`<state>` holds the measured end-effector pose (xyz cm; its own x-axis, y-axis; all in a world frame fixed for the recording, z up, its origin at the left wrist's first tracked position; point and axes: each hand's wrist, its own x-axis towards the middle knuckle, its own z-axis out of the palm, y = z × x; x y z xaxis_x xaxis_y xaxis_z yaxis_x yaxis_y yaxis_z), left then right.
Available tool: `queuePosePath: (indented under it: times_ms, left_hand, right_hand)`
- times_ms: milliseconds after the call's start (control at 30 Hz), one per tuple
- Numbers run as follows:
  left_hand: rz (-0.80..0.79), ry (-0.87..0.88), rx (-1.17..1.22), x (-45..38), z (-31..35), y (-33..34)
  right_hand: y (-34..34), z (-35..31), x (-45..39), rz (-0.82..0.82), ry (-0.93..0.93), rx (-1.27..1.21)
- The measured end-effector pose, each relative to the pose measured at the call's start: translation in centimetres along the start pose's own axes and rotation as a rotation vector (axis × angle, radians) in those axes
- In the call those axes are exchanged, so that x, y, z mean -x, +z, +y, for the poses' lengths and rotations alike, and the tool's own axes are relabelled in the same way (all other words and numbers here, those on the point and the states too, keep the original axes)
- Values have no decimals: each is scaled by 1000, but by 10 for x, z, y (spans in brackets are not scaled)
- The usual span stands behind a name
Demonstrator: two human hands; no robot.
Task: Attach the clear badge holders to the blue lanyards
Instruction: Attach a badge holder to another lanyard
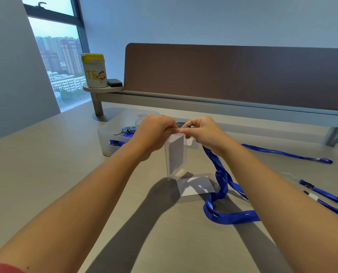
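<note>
Both of your hands meet at mid-frame: your left hand (pixel 157 129) pinches the top edge of a clear rectangular plastic badge holder (pixel 175 156) hanging upright above the beige tabletop (pixel 46 174), while your right hand (pixel 200 131) grips the clip end of a blue ribbon lanyard (pixel 221 186) trailing lower right. Light, slick and bendy, the holder probably buckles if squeezed mid-panel; keep hold beside its slot.
</note>
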<state>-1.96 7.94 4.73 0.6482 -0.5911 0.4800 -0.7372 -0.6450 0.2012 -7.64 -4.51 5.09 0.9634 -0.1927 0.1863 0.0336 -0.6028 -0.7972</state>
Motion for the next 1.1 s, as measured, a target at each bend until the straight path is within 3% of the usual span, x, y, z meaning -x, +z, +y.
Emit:
queuePosePath:
  times_ms: [267, 400, 533, 733, 967, 1100]
  left_hand:
    - [96, -17, 106, 2, 2, 5]
    - [167, -162, 433, 0, 4, 10]
    - [120, -294, 779, 1, 6, 10]
    - [51, -410, 963, 3, -2, 9]
    - [2, -474, 1202, 3, -9, 1]
    - [14, -342, 1042, 12, -7, -3]
  right_hand:
    - [9, -3, 1, 98, -33, -51]
    - [12, -5, -1, 147, -60, -50]
    - [13, -4, -5, 169, -74, 12]
    - [15, -5, -8, 109, -116, 97]
    - [4, -17, -14, 29, 34, -281]
    - [-3, -35, -18, -22, 78, -522]
